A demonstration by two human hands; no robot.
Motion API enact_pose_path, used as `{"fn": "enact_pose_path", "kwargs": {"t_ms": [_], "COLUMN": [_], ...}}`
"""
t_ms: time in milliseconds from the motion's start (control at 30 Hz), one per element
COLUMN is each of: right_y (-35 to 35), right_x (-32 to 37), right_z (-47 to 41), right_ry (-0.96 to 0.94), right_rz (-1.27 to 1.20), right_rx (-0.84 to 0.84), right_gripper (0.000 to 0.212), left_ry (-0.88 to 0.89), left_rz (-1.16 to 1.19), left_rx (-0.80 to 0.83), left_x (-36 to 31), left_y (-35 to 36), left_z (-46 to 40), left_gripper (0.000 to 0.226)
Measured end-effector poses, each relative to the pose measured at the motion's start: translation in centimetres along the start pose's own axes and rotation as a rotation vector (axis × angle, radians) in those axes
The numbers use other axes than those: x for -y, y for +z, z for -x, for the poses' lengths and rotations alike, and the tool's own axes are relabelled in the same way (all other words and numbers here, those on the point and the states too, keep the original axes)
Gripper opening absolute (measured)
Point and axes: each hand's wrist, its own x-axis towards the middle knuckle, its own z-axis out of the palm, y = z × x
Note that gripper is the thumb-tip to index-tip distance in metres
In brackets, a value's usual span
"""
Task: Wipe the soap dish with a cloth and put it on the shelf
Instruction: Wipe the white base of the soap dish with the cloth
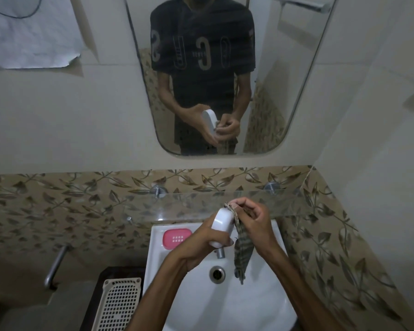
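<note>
My bare forearms enter from six o'clock, no sleeves reaching them. At twelve o'clock my reflected dark striped short-sleeved T-shirt carries pale mirrored letters across the chest.

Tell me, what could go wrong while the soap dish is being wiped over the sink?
1. The left hand grips the white soap dish only at its lower end, above the sink. A hard rub from the right hand might knock it loose.
2. The cloth dangles near the tap and drain; it could snag or get wet.
</note>
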Motion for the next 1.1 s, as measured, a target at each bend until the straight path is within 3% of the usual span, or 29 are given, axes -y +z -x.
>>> {"fn": "enact_pose_path", "kwargs": {"t_ms": [133, 233, 367, 533, 667, 800, 833, 933, 1100], "right_y": [0.1, 0.3, -0.4, 0.0, -0.2, 1.3, 1.2, 0.5, 0.8], "right_x": [1.0, 1.9, 1.6, 1.6, 1.4, 1.3, 1.0, 0.3, -0.8], "right_z": [1.3, 2.5, 0.5, 2.4, 1.1, 3.5, 3.1, 0.1, -1.4], "right_ry": [-0.168, -0.252, -0.056, -0.213, -0.062, -0.340, -0.307, 0.045, 0.297], "right_rz": [0.118, 0.175, 0.123, 0.149, 0.122, 0.204, 0.189, 0.010, -0.095], "right_rx": [0.008, 0.098, -0.022, 0.079, -0.127, 0.016, -0.007, -0.161, -0.130], "right_gripper": [0.008, 0.011, 0.012, 0.012, 0.009, 0.008, 0.007, 0.005, 0.007], "left_ry": [0.010, 0.012, 0.028, 0.067, 0.087, 0.106, 0.096, 0.084, 0.111], "left_rz": [-0.199, -0.226, -0.319, -0.292, -0.323, -0.330, -0.329, -0.325, -0.358], "left_rx": [-0.077, -0.120, -0.075, -0.141, -0.162, -0.178, -0.186, -0.211, -0.238], "left_x": [1.3, 2.0, 2.0, 2.9, 3.0, 4.0, 4.1, 4.4, 5.3], "left_y": [-0.2, -0.2, 0.8, 0.5, 1.1, 0.3, 0.3, 0.8, 0.7], "left_z": [0.2, 0.5, 0.7, 0.8, 0.3, 0.3, 0.1, -0.4, -1.3], "left_gripper": [0.088, 0.096, 0.104, 0.102, 0.108, 0.114, 0.111, 0.102, 0.106]}}
